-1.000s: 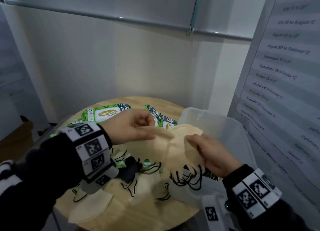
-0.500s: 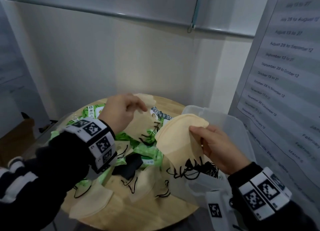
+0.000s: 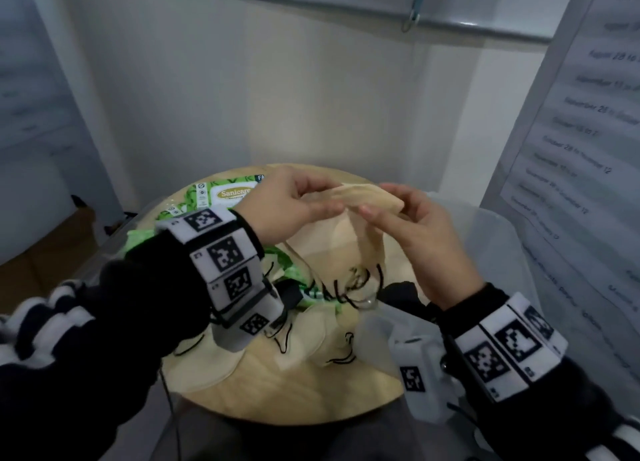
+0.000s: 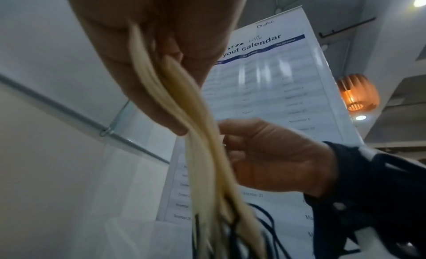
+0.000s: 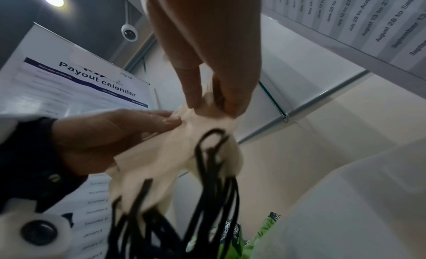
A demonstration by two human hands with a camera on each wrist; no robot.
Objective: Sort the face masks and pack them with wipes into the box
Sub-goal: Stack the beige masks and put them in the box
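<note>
While blurred — seemingly both hands (image 3: 349, 218) pinch beige masks (image 3: 360, 239); loops dangling.

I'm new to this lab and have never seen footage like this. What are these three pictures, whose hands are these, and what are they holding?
No machine here: a person works with bare hands and wears three cameras. The wide picture comes from the head; the other two look up from each wrist, past the fingers. The checkered bands on the sleeves are marker tags.

The left hand and the right hand together pinch a stack of beige face masks held in the air, their black ear loops dangling. Below stands a round wooden table with more loose beige masks and green wipes packs. To the right is a clear plastic box.
</note>
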